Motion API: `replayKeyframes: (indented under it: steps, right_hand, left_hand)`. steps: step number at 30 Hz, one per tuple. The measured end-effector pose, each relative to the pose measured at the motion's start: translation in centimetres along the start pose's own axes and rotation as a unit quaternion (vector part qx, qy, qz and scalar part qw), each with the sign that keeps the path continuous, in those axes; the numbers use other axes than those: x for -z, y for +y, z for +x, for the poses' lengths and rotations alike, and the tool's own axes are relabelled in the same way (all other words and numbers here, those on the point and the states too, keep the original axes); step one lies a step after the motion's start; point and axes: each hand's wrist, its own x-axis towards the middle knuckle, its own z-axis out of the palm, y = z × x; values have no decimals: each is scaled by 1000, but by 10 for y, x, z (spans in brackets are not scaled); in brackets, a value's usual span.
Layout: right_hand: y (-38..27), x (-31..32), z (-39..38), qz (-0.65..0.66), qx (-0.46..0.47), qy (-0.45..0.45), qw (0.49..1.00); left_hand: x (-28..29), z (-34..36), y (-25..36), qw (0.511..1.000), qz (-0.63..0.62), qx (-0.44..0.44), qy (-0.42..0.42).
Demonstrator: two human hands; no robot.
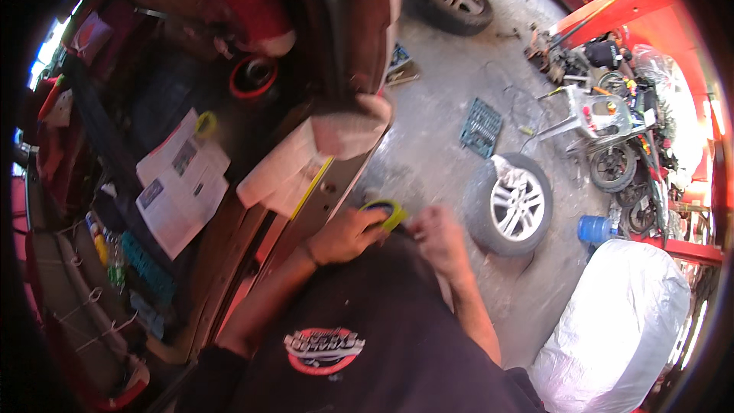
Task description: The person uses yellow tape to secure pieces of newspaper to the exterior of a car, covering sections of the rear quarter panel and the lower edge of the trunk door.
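My left hand (344, 235) is wrapped round a yellow-green roll of tape (391, 215), held in front of my dark shirt. Just right of the roll is my right hand (441, 239), its fingers curled together and somewhat blurred; whatever they may pinch is hidden. Newspaper sheets (287, 168) lie over the edge of the car's open body beside my left hand, with a yellow strip (312, 186) along their border. Farther left, more newspaper (183, 191) rests inside the car, and a second yellow-green ring, like a tape roll (206, 124), sits at its top edge.
A wheel with a silver rim (517, 210) lies on the concrete floor to the right, another wheel (456, 1) farther off. Between them is a teal tool case (481, 128). A plastic chair (592, 111), a blue water jug (596, 229) and a white-covered bulk (615, 329) stand at right.
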Motion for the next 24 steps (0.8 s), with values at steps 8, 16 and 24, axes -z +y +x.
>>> replayKeyframes:
  steps: [8,16,24]
  right_hand:
    - [-20,-22,-27,18,-38,58,997]
    - [3,-59,14,24,29,189,981]
    - [80,-62,214,424,13,408,808]
  left_hand:
    - [-15,-16,0,996,42,-45,-59]
    - [-4,16,-34,997,17,3,77]
    - [235,61,-189,894,221,146,360]
